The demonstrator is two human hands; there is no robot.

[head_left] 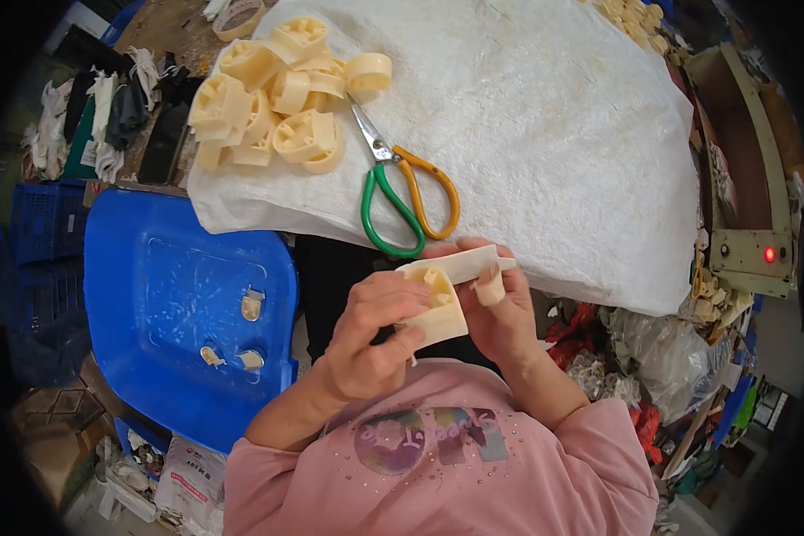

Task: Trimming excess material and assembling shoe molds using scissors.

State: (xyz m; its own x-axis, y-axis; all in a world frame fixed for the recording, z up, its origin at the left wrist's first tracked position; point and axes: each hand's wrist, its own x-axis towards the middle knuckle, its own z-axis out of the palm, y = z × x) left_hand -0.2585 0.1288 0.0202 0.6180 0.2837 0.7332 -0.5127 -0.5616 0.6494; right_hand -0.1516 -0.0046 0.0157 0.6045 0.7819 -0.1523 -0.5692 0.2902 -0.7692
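In front of my chest, both hands hold a cream moulded plastic part with a hollow, ribbed end. My left hand grips its near side, fingers curled and thumb against the lower edge. My right hand closes on the far end, where a long flat section sticks out. A pale band or piece sits at my right thumb; I cannot tell whether it belongs to the part. Just beyond my hands lie scissors with one green and one orange handle, blades slightly apart. Similar cream parts are heaped at the upper left.
A white woven sheet covers the work surface. At left stands a blue plastic tub with three small pieces inside. A metal machine housing with a lit red lamp is at right, above plastic bags. Gloves hang at the upper left.
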